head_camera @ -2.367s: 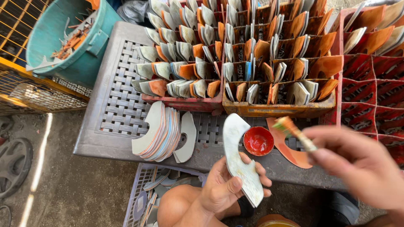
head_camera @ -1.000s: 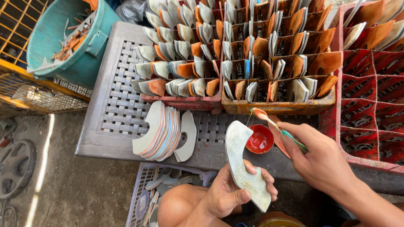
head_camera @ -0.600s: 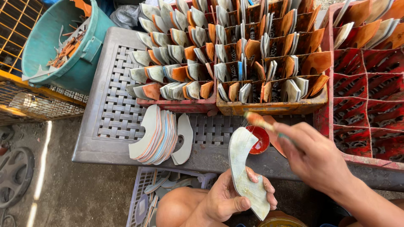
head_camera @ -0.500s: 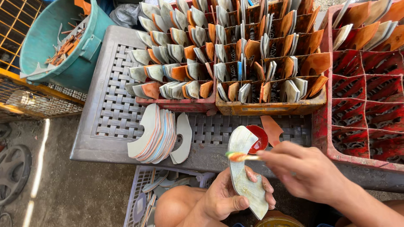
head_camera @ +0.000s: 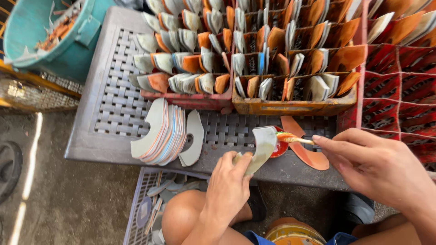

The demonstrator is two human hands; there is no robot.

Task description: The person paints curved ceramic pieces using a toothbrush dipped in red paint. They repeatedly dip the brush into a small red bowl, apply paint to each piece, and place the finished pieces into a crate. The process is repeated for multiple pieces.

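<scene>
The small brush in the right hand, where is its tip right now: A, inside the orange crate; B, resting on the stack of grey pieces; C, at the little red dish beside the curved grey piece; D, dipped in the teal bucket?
C: the right hand holds the brush with its orange-coated tip over the small red dish, right beside the curved grey piece in the left hand.

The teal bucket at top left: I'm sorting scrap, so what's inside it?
The teal bucket holds orange and pale offcut scraps; anything deeper is covered.
</scene>
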